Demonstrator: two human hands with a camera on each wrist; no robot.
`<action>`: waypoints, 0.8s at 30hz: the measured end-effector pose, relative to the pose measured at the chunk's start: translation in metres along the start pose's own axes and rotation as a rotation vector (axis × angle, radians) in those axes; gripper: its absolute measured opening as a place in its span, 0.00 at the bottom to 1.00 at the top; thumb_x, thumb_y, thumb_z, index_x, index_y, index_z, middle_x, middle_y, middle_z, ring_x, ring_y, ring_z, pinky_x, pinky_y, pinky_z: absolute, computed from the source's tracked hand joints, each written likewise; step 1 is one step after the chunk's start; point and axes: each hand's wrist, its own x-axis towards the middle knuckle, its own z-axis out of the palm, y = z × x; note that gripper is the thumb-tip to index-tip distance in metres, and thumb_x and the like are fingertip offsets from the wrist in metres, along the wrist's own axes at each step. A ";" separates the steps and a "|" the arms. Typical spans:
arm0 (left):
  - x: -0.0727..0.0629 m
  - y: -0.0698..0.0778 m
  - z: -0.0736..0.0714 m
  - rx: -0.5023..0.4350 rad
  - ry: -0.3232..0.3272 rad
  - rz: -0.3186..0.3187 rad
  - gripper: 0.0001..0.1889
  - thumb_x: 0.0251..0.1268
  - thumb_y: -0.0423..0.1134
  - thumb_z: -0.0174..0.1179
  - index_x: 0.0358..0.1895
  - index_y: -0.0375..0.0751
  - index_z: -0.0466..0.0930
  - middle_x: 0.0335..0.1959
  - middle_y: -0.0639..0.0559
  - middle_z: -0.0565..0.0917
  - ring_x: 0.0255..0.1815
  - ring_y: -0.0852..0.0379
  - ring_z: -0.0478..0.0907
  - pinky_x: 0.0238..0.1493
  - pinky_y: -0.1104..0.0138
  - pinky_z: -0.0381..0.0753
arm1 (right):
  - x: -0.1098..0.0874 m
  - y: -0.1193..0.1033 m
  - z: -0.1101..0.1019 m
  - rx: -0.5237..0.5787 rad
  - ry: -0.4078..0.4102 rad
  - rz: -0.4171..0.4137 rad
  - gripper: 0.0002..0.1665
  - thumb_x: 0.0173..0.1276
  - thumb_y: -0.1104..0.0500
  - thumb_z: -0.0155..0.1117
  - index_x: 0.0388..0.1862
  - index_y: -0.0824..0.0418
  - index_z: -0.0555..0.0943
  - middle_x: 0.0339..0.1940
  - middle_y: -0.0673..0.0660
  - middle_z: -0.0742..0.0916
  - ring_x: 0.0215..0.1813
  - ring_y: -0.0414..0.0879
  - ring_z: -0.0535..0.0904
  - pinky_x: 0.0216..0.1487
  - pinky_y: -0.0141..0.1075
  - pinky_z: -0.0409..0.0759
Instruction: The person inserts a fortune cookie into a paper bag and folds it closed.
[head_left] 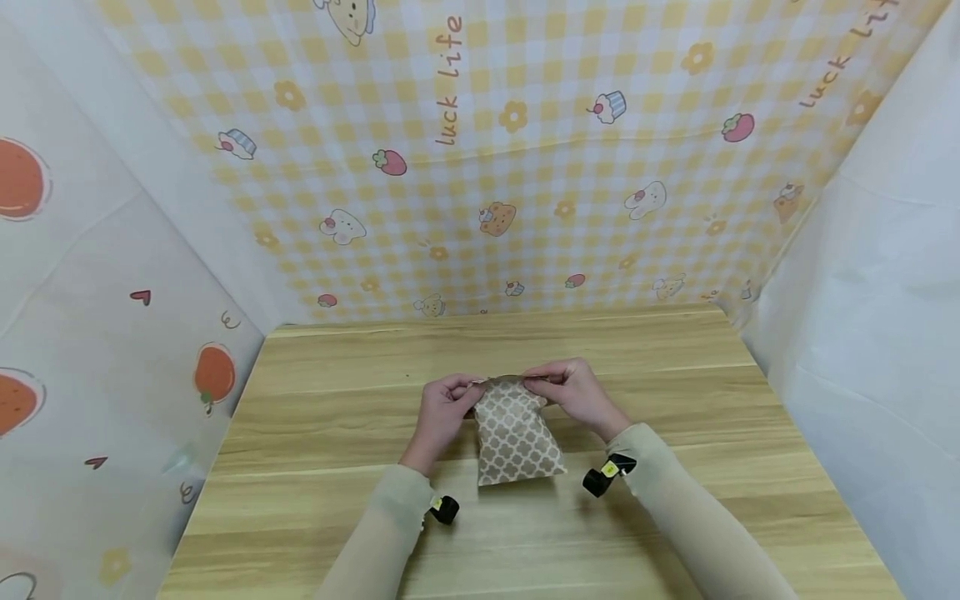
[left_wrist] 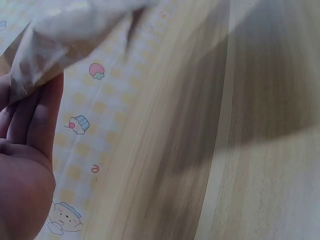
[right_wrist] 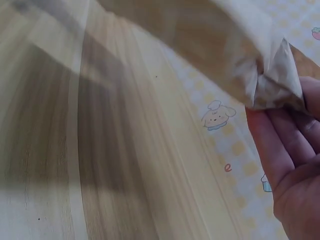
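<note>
A brown paper bag (head_left: 517,437) with a white lattice pattern is held up over the table between both hands. My left hand (head_left: 442,410) pinches its top left corner between thumb and fingers. At the top right corner, my right hand (head_left: 576,392) pinches the paper the same way. The bag's top edge is stretched between the hands, and its lower end points toward me. In the left wrist view the paper (left_wrist: 45,50) is creased at the fingers. Crumpled folds of the bag (right_wrist: 270,75) show beside the fingers in the right wrist view.
The wood-grain table (head_left: 337,433) extends around the hands. A yellow checked cloth (head_left: 480,167) with cartoon prints hangs behind it. White sheets stand at the left (head_left: 90,275) and right (head_left: 862,292). Small black cameras sit at both wrists.
</note>
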 end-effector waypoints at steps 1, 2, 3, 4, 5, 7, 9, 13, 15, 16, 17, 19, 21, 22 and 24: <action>0.000 0.000 0.000 0.003 0.001 0.002 0.06 0.70 0.31 0.68 0.46 0.33 0.89 0.31 0.44 0.91 0.23 0.62 0.80 0.30 0.72 0.80 | 0.000 0.000 0.000 -0.003 0.002 -0.003 0.11 0.73 0.68 0.69 0.51 0.71 0.89 0.46 0.64 0.92 0.39 0.44 0.90 0.37 0.37 0.89; 0.001 0.000 -0.001 0.004 0.001 0.007 0.07 0.70 0.30 0.68 0.47 0.33 0.89 0.30 0.45 0.91 0.21 0.64 0.77 0.27 0.73 0.76 | 0.000 0.000 0.000 -0.004 0.002 -0.004 0.12 0.73 0.68 0.68 0.52 0.71 0.88 0.46 0.64 0.92 0.38 0.43 0.90 0.36 0.37 0.89; 0.001 0.000 -0.001 0.003 0.000 0.011 0.07 0.70 0.30 0.68 0.47 0.33 0.89 0.29 0.46 0.90 0.19 0.65 0.73 0.25 0.74 0.72 | 0.000 0.001 0.000 0.000 0.002 -0.003 0.12 0.73 0.68 0.68 0.52 0.71 0.88 0.46 0.65 0.92 0.38 0.43 0.90 0.36 0.37 0.89; 0.000 0.001 -0.001 -0.002 -0.001 0.014 0.07 0.70 0.29 0.68 0.48 0.34 0.89 0.29 0.47 0.90 0.18 0.65 0.71 0.23 0.74 0.70 | -0.001 0.001 0.000 0.001 0.002 -0.002 0.12 0.74 0.68 0.68 0.52 0.72 0.88 0.46 0.65 0.92 0.38 0.42 0.89 0.36 0.37 0.89; 0.000 0.001 -0.002 -0.005 -0.005 0.014 0.08 0.70 0.28 0.67 0.48 0.34 0.89 0.29 0.48 0.90 0.18 0.65 0.69 0.22 0.74 0.68 | -0.001 0.001 -0.001 0.008 -0.002 -0.002 0.12 0.74 0.68 0.67 0.53 0.72 0.87 0.46 0.66 0.91 0.38 0.42 0.89 0.36 0.37 0.89; 0.000 0.002 -0.002 -0.016 -0.012 0.009 0.08 0.70 0.28 0.67 0.50 0.34 0.89 0.29 0.49 0.91 0.18 0.65 0.70 0.22 0.73 0.67 | -0.001 0.001 -0.001 0.023 -0.008 -0.005 0.13 0.75 0.69 0.66 0.54 0.74 0.86 0.47 0.69 0.91 0.38 0.43 0.89 0.37 0.39 0.89; -0.001 0.003 -0.003 -0.024 -0.018 0.000 0.10 0.70 0.28 0.67 0.51 0.34 0.88 0.29 0.49 0.90 0.18 0.65 0.70 0.21 0.73 0.66 | -0.001 0.001 -0.001 0.032 -0.013 -0.007 0.14 0.76 0.69 0.64 0.55 0.75 0.85 0.47 0.71 0.90 0.38 0.43 0.90 0.38 0.41 0.90; -0.002 0.003 -0.004 -0.036 -0.037 0.009 0.10 0.71 0.28 0.66 0.52 0.33 0.87 0.32 0.43 0.90 0.20 0.65 0.76 0.24 0.74 0.74 | -0.002 0.003 -0.001 0.053 -0.017 -0.005 0.15 0.77 0.69 0.62 0.57 0.76 0.84 0.48 0.72 0.90 0.39 0.45 0.90 0.41 0.44 0.90; -0.002 0.003 -0.005 -0.040 -0.047 0.028 0.09 0.71 0.27 0.65 0.51 0.32 0.87 0.35 0.40 0.91 0.25 0.63 0.82 0.30 0.72 0.80 | -0.002 0.004 -0.001 0.068 -0.020 -0.005 0.14 0.77 0.70 0.61 0.57 0.76 0.83 0.48 0.72 0.89 0.40 0.46 0.90 0.42 0.45 0.90; -0.002 0.002 -0.005 -0.036 -0.050 0.037 0.09 0.71 0.27 0.65 0.50 0.31 0.88 0.36 0.39 0.91 0.27 0.62 0.83 0.33 0.72 0.82 | -0.002 0.004 -0.001 0.076 -0.023 -0.009 0.14 0.77 0.70 0.60 0.56 0.77 0.83 0.48 0.72 0.89 0.40 0.46 0.90 0.42 0.46 0.90; -0.002 0.002 -0.005 -0.033 -0.052 0.044 0.08 0.71 0.27 0.65 0.49 0.31 0.88 0.39 0.39 0.91 0.30 0.61 0.85 0.36 0.71 0.83 | -0.002 0.004 -0.001 0.082 -0.024 -0.013 0.14 0.76 0.71 0.60 0.55 0.77 0.83 0.49 0.71 0.89 0.41 0.46 0.90 0.43 0.46 0.90; -0.002 0.001 -0.006 -0.013 -0.050 0.061 0.07 0.71 0.26 0.64 0.48 0.32 0.88 0.37 0.39 0.90 0.29 0.61 0.83 0.34 0.71 0.82 | -0.002 0.005 -0.001 0.100 -0.028 -0.019 0.13 0.76 0.71 0.60 0.54 0.78 0.84 0.49 0.70 0.90 0.41 0.47 0.91 0.43 0.47 0.90; -0.001 -0.001 -0.007 0.008 -0.043 0.073 0.06 0.70 0.26 0.64 0.45 0.33 0.89 0.33 0.40 0.89 0.26 0.61 0.79 0.32 0.72 0.79 | -0.002 0.005 -0.001 0.114 -0.033 -0.029 0.12 0.77 0.71 0.60 0.52 0.78 0.84 0.50 0.68 0.90 0.42 0.47 0.91 0.43 0.46 0.90; -0.001 -0.001 -0.007 0.010 -0.040 0.072 0.06 0.70 0.25 0.64 0.45 0.33 0.89 0.32 0.42 0.88 0.26 0.61 0.79 0.31 0.72 0.79 | -0.002 0.005 -0.001 0.119 -0.035 -0.034 0.12 0.77 0.71 0.60 0.50 0.79 0.85 0.49 0.67 0.90 0.42 0.47 0.91 0.43 0.46 0.90; -0.002 -0.001 -0.007 0.008 -0.035 0.065 0.06 0.70 0.25 0.64 0.44 0.32 0.89 0.30 0.45 0.88 0.25 0.61 0.78 0.30 0.72 0.78 | -0.002 0.006 -0.001 0.125 -0.039 -0.039 0.11 0.78 0.70 0.59 0.49 0.79 0.85 0.48 0.65 0.90 0.43 0.48 0.91 0.44 0.46 0.90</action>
